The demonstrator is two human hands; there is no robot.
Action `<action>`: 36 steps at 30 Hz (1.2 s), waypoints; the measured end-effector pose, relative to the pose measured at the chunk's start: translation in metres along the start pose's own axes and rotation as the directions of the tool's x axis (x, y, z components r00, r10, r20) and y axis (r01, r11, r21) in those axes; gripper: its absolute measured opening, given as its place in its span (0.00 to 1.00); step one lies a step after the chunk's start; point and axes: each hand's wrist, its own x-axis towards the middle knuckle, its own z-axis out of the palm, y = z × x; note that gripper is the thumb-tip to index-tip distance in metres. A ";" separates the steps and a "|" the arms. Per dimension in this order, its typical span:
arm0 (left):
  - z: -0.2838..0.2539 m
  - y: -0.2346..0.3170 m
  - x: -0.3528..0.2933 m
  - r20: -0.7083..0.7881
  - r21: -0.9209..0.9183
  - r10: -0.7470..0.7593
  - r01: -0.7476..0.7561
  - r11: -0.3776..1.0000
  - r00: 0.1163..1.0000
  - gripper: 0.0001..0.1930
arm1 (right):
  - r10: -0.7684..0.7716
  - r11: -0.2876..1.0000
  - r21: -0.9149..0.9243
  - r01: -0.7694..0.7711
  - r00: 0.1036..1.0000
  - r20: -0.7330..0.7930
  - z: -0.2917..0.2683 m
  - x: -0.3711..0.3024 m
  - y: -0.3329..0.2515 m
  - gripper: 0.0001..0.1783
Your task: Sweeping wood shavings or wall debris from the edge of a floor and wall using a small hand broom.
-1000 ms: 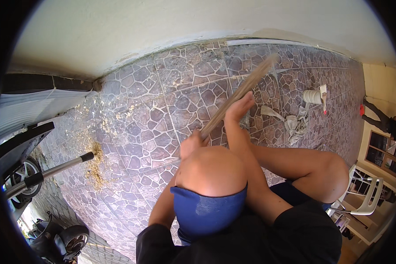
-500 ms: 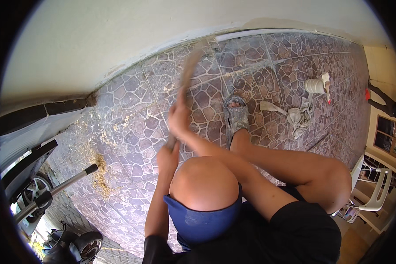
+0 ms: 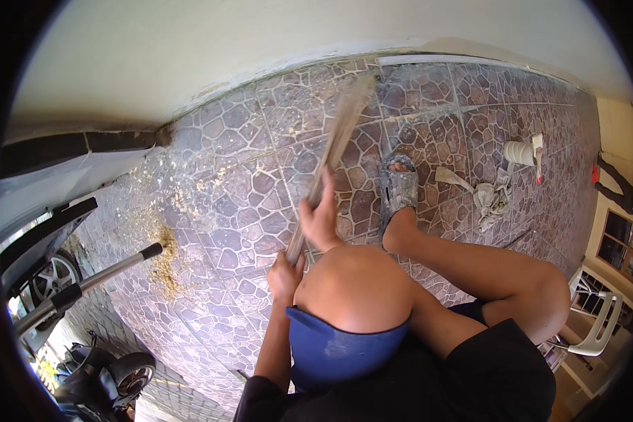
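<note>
Left hand: our left hand [image 3: 285, 273] is wrapped tight around the low end of the stick, just left of our raised knee [image 3: 355, 288], a bit below frame centre.
Right hand: our right hand [image 3: 321, 216] is clamped on the same stick a little higher up, so the two fists sit close together but not touching, one above the other.
Stick: the long wooden stick [image 3: 334, 151] runs from our hands up toward the top centre of the frame, leaning slightly right. Its far end is blurry near the wall edge, so we can't really tell what's on the tip.
Floor: stone-pattern tile floor [image 3: 253, 183] all over the middle, with a yellowish crumbly patch [image 3: 163, 257] at centre left.
Foot: our foot in a grey dusty sandal [image 3: 399, 190] is planted flat just right of the stick.
Wall: pale wall [image 3: 225, 42] across the top.
Right side stuff: a crumpled grey rag [image 3: 491, 198] and a white roll thing [image 3: 519, 152] lie at upper right, well apart from our hands. A white plastic chair [image 3: 598, 320] is at the right edge.
Left side stuff: a black-tipped handle [image 3: 98, 274] pokes in from the left, with a wheel [image 3: 51, 278] beside it.
</note>
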 end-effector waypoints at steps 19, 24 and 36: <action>-0.051 -0.129 -0.126 -0.483 0.002 -0.481 0.550 0.835 0.732 0.21 | -0.513 0.847 0.391 0.361 0.364 0.777 0.037 -0.061 -0.040 0.46; -0.115 -0.136 -0.100 -0.591 0.466 0.027 0.313 0.828 0.806 0.17 | -0.844 0.483 0.251 0.839 0.369 0.389 0.017 -0.021 -0.031 0.41; -0.348 0.027 -0.016 -0.753 0.627 0.655 0.374 0.683 0.066 0.40 | -0.682 0.730 0.480 0.487 0.569 0.459 0.085 0.062 -0.163 0.13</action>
